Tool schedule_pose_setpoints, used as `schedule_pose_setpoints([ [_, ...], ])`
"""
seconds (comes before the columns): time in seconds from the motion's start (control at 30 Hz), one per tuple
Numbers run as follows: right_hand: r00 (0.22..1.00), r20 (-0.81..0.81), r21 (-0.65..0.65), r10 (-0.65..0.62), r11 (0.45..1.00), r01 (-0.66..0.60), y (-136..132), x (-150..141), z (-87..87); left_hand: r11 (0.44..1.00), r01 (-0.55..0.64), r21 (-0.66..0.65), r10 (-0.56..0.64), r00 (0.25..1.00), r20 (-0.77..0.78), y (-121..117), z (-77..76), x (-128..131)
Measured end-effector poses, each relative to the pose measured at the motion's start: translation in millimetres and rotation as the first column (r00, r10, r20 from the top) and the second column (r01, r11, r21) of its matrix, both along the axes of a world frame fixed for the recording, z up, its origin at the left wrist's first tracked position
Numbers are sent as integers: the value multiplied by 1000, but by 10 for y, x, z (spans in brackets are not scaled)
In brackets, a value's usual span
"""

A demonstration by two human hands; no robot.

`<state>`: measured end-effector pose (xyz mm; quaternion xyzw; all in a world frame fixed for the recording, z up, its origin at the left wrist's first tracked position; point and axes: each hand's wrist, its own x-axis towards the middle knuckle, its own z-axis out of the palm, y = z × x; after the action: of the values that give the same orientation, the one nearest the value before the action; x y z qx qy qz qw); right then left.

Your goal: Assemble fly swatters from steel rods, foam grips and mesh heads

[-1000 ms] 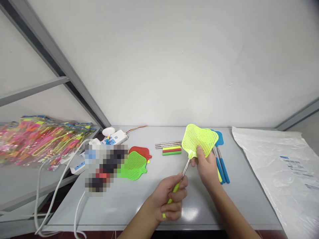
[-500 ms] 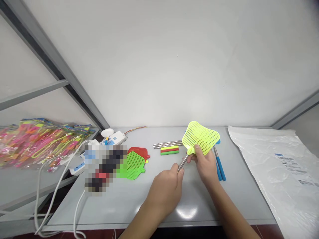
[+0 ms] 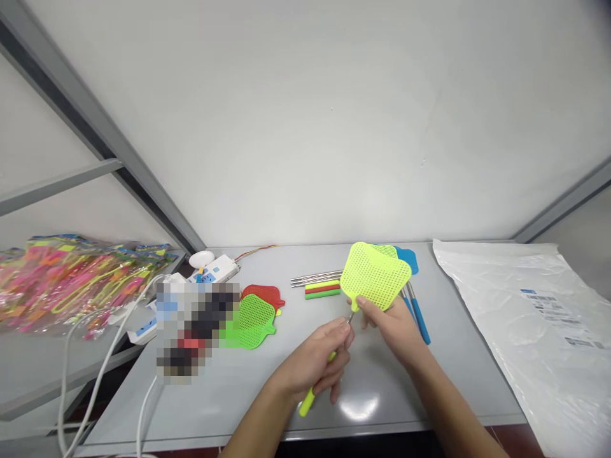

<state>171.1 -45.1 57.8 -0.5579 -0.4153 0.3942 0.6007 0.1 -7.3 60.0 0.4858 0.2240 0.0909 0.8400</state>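
Observation:
A yellow fly swatter (image 3: 375, 275) with a perforated head is held up between both hands over the table. My right hand (image 3: 394, 327) is closed on the lower part of its head, thumb on the front. My left hand (image 3: 317, 359) is closed around the metal rod just below the head; the yellow grip sticks out under the palm. Blue fly swatters (image 3: 419, 315) with metal rods lie behind my right hand. Left of the hands are a green swatter head (image 3: 256, 322) and a red swatter head (image 3: 264, 296), with a bit of yellow beneath.
Metal rods (image 3: 315, 278) lie behind green, red and yellow grips (image 3: 322, 294). White power strips (image 3: 216, 270) with cables stand at the left. Bagged colourful items (image 3: 86, 280) fill a side shelf. A white plastic mailer (image 3: 506, 318) covers the right side. A pixelated patch hides part of the table.
The swatter has come slightly lower and to the left. My left hand has turned, its fingers loosening, and the yellow grip now shows below it.

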Motion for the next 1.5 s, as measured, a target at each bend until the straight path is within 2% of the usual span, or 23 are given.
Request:
schedule_pose_setpoints([
  [0.07, 994, -72, 32, -82, 996, 85, 5, 170, 53, 999, 32, 44, -31, 999, -13, -3, 12, -36],
  [0.17, 941, -248, 106, -230, 959, 262, 12, 375, 118, 983, 65, 172, -52, 996, -79, -10, 43, -82],
  [0.23, 911, -327, 132, -252, 942, 308, -7, 404, 119, 971, 111, 212, -82, 986, -143, -6, 72, -94],
  [0.33, 911, -361, 94, -198, 965, 247, -79, 252, 41, 967, 141, 214, -95, 973, -212, -1, 114, -54],
  [0.5, 953, -292, 2, -84, 996, 89, -223, -40, -78, 921, 106, 376, -1, 963, -268, -45, 157, 94],
  [0.57, 975, -202, -5, -93, 996, 94, -260, 35, -49, 879, 135, 457, 7, 955, -297, -56, 183, 100],
  [0.6, 975, -178, 11, -134, 990, 138, -275, 125, -16, 848, 157, 506, 11, 950, -313, -56, 198, 81],
  [0.67, 943, -219, 68, -249, 961, 269, -298, 372, 76, 780, 217, 587, 7, 935, -356, -48, 227, 11],
  [0.7, 903, -300, 103, -307, 931, 350, -308, 503, 127, 758, 251, 602, 0, 923, -385, -42, 238, -33],
  [0.8, 878, -387, 128, -282, 927, 354, -326, 747, 240, 737, 323, 594, -28, 893, -450, -25, 275, -130],
  [0.87, 888, -378, 132, -262, 934, 332, -329, 709, 248, 720, 328, 612, -25, 893, -449, -9, 314, -134],
  [0.93, 927, -309, 108, -214, 960, 258, -331, 543, 204, 692, 311, 651, 1, 902, -431, 16, 363, -95],
  [1.0, 973, -205, 59, -106, 991, 120, -337, 349, 137, 665, 299, 685, 34, 903, -428, 46, 403, -46],
  [1.1, 995, -95, 31, -1, 1000, 4, -355, 193, 65, 633, 311, 709, 52, 897, -439, 81, 423, -15],
  [1.23, 1000, -1, 43, -27, 999, 27, -396, 279, 74, 598, 330, 731, 51, 894, -446, 72, 417, -64],
  [1.33, 999, -12, 60, -50, 997, 51, -436, 410, 128, 562, 355, 747, 42, 890, -455, 55, 432, -122],
  [1.4, 994, -55, 72, -99, 992, 102, -460, 494, 171, 562, 369, 741, 31, 885, -464, 59, 437, -154],
  [1.5, 973, -145, 76, -178, 979, 190, -488, 605, 240, 591, 371, 717, 6, 886, -464, 75, 416, -182],
])
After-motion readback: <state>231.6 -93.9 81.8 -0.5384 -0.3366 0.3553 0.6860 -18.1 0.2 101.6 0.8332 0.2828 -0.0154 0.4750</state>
